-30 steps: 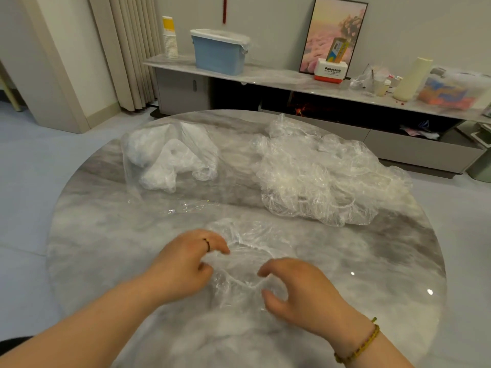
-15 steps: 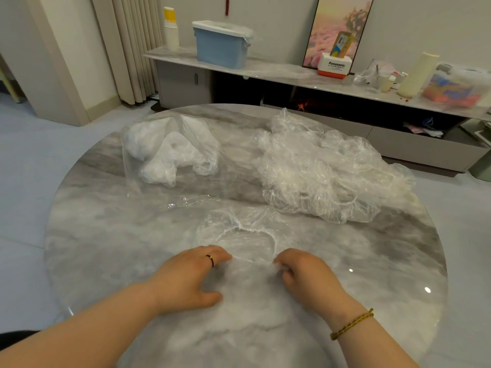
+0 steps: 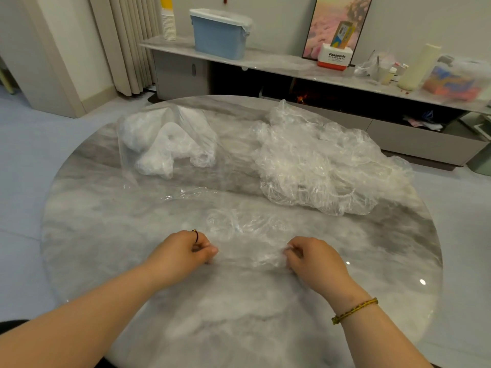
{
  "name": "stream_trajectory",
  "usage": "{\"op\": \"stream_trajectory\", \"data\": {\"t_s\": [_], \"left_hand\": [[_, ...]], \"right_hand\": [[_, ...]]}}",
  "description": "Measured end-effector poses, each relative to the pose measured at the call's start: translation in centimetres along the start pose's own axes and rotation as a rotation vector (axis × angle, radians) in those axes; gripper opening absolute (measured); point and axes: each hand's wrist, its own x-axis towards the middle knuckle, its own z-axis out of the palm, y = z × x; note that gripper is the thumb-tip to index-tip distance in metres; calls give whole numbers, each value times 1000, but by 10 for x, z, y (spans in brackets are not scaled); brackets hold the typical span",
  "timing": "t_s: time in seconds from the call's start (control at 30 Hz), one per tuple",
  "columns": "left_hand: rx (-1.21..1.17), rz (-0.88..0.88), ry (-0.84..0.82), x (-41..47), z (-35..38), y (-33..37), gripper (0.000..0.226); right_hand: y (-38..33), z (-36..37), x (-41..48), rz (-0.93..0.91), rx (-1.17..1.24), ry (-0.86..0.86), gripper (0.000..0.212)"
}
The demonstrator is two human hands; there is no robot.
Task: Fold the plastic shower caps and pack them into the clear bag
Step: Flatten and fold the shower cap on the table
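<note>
Left hand (image 3: 183, 251), right hand (image 3: 316, 258): fingers curled, each pinching the near edge of one shower cap (image 3: 247, 232), which lies spread on the marble surface (image 3: 239, 314) between them.
Cap: thin film, likely near weightless, limp and slippery; best held at the elastic rim.
Far right: loose pile of caps (image 3: 318, 166).
Far left: clear bag (image 3: 170, 144), white bundles inside.

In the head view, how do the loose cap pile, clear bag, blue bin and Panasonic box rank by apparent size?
1. loose cap pile
2. clear bag
3. blue bin
4. Panasonic box
Bin and box stand farther off; true sizes unsure.
</note>
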Motion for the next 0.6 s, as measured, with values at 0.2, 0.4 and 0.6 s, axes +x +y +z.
{"op": "stream_trajectory", "data": {"t_s": [0.2, 0.4, 0.6], "left_hand": [[356, -104, 83, -9, -7, 16, 16], [639, 613, 487, -9, 9, 20, 33], [878, 528, 85, -7, 25, 14, 59]], "right_hand": [[-8, 19, 2, 94, -63, -5, 22], [-13, 20, -1, 81, -230, 66, 28], [-27, 36, -2, -420, 35, 459, 36]]}}
